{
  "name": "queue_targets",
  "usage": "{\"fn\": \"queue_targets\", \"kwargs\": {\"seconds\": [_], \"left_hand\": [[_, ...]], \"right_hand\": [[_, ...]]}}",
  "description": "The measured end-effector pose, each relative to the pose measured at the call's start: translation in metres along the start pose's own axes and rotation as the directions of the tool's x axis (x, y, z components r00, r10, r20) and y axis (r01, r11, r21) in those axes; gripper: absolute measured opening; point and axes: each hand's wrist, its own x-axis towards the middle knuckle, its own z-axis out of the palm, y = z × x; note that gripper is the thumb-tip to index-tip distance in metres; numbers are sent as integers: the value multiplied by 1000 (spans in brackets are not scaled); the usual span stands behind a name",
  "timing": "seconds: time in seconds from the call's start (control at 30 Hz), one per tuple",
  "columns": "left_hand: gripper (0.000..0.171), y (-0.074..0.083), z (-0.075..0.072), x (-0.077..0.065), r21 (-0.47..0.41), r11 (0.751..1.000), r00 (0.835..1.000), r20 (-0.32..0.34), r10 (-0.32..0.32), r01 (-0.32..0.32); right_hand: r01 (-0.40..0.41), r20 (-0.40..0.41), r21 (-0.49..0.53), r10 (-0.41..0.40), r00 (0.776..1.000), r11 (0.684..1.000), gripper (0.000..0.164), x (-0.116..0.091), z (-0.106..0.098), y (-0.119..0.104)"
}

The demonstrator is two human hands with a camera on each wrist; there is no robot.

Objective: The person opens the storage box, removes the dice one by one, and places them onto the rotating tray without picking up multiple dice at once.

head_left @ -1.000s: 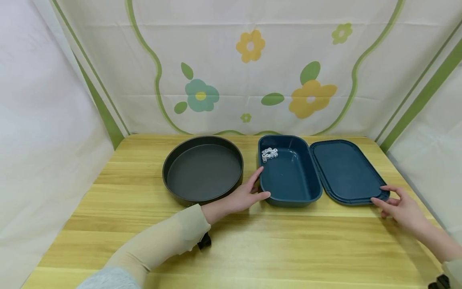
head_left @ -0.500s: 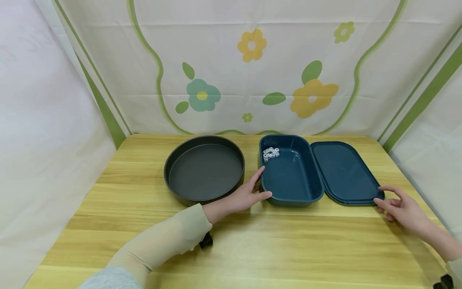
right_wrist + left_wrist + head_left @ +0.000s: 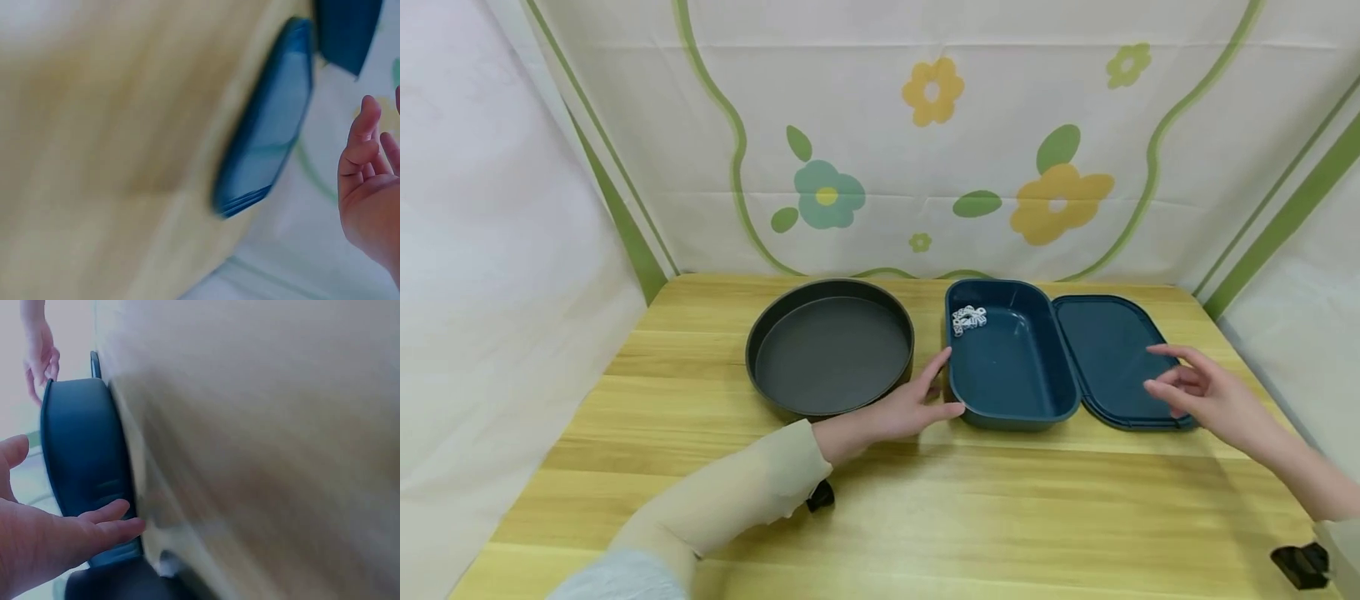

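A deep blue rectangular box stands on the table, and a small cluster of white beads lies in its far left corner. My left hand rests against the box's near left side with thumb and fingers spread. Flat on the table to the right of the box is its blue lid. Over the lid's near right part hovers my right hand, fingers loosely bent and holding nothing. In the right wrist view, the lid is apart from the right hand.
A round black pan sits left of the box, close behind my left forearm. The wooden table meets a flowered cloth backdrop at its far edge. White cloth also hangs at both sides.
My right hand has let go of the lid's near right corner and risen up and left over it. The lid had slid slightly left toward the box. My left hand stays at the box.
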Motion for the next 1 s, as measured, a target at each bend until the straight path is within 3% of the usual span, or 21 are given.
{"fn": "queue_targets", "kwargs": {"seconds": [0.17,0.37,0.53,0.67,0.77,1.0], "left_hand": [[82,8,-13,-20,71,997,1000,8,14,-15],[70,11,-37,-51,190,971,988,-34,153,-144],[62,0,-65,-80,288,921,943,-129,308,-262],[58,-21,-88,-103,330,903,896,-252,366,-276],[56,-39,-106,-118,324,917,880,-330,341,-234],[65,-72,-148,-141,246,969,873,-462,153,-40]], "right_hand": [[49,53,-6,-48,997,999,48,23,5,-37],[123,75,5,-123,990,992,45,47,16,-69],[164,85,-9,-163,983,986,43,63,23,-88],[186,93,-9,-184,978,983,44,73,27,-97],[192,98,0,-191,977,981,45,81,30,-100],[176,123,-23,-172,977,984,46,104,35,-102]]}}
